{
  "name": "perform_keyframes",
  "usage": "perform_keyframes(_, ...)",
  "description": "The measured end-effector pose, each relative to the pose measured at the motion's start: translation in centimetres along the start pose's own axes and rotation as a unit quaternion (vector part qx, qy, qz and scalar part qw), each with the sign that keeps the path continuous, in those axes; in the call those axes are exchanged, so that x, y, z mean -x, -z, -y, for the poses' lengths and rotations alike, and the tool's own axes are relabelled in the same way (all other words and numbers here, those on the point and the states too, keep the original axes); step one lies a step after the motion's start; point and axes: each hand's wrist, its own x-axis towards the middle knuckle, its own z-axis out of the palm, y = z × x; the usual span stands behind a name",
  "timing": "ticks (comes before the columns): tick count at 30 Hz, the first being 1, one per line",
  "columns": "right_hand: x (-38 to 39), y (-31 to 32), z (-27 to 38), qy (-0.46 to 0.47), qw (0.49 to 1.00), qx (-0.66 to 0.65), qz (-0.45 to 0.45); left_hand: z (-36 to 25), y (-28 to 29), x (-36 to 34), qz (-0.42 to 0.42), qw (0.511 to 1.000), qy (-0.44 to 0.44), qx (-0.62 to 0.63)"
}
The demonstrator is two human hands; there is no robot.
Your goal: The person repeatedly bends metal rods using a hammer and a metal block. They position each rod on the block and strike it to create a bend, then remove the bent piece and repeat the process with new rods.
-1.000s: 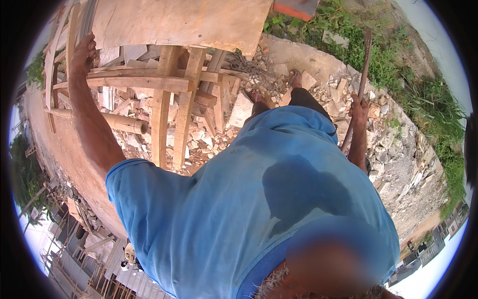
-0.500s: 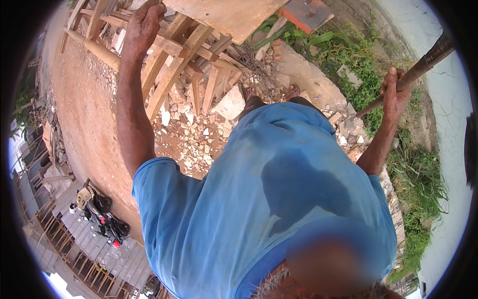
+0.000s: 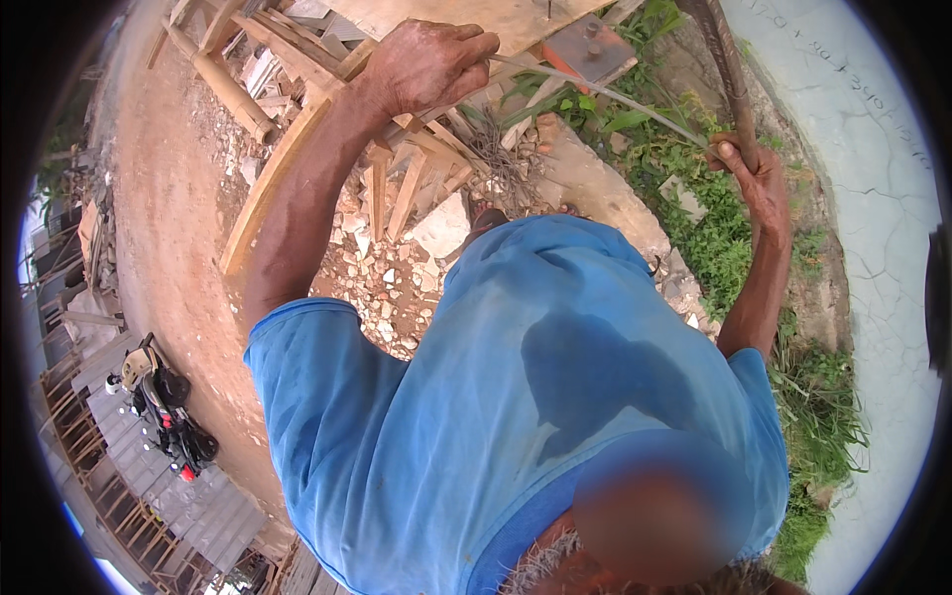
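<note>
My left hand (image 3: 426, 64) is raised at the top of the view, its fingers closed over a slat of a rough wooden frame (image 3: 297, 159). A thin grey rod (image 3: 615, 99) runs from beside this hand to the right, toward my other hand. My right hand (image 3: 756, 178) is closed around a dark, weathered pole (image 3: 724, 59) that rises to the upper edge. My blue shirt (image 3: 496, 416) fills the lower middle and hides my legs.
Below the frame lie broken stones and rubble (image 3: 397, 278) on red earth (image 3: 169, 228). A plywood board (image 3: 476, 15) tops the frame, with a bamboo pole (image 3: 228, 89) at its left. Weeds (image 3: 684, 198) border a cracked pale concrete wall (image 3: 873, 198). A motorcycle (image 3: 164, 407) stands far below at left.
The view has swung, so the frame and my left hand have shifted right toward the top centre. Both hands keep their grips, and the pale wall now fills the right side.
</note>
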Motion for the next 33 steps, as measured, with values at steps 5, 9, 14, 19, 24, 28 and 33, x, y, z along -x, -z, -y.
perform_keyframes(5, 4.1, 0.3, -1.7, -0.044, 0.998, -0.041, 0.035, 0.7, -1.4, -3.5, 0.044, 0.994, -0.049, -0.087)
perform_keyframes(9, 5.9, -0.6, -1.6, -0.076, 0.996, -0.056, -0.010, 2.1, -2.1, -6.9, 0.048, 0.990, -0.057, -0.117)
perform_keyframes(14, 5.9, -2.5, -1.2, -0.114, 0.990, -0.061, -0.054, 2.9, -4.8, -9.0, -0.115, 0.982, -0.015, -0.146)
perform_keyframes(19, 4.5, -4.2, -1.1, -0.116, 0.987, -0.046, -0.097, 3.0, -6.8, -8.5, -0.257, 0.959, 0.118, -0.019)
perform_keyframes(24, 4.0, -5.0, -1.1, -0.110, 0.986, -0.009, -0.127, 2.3, -8.6, -6.1, -0.341, 0.882, 0.264, 0.189)
perform_keyframes(28, 3.7, -5.2, -0.6, -0.126, 0.983, -0.018, -0.131, 2.1, -10.0, -5.6, -0.303, 0.877, 0.310, 0.208)
perform_keyframes(33, 3.0, -6.1, -0.1, -0.116, 0.986, 0.030, -0.116, 2.6, -11.5, -6.6, -0.250, 0.898, 0.321, 0.169)
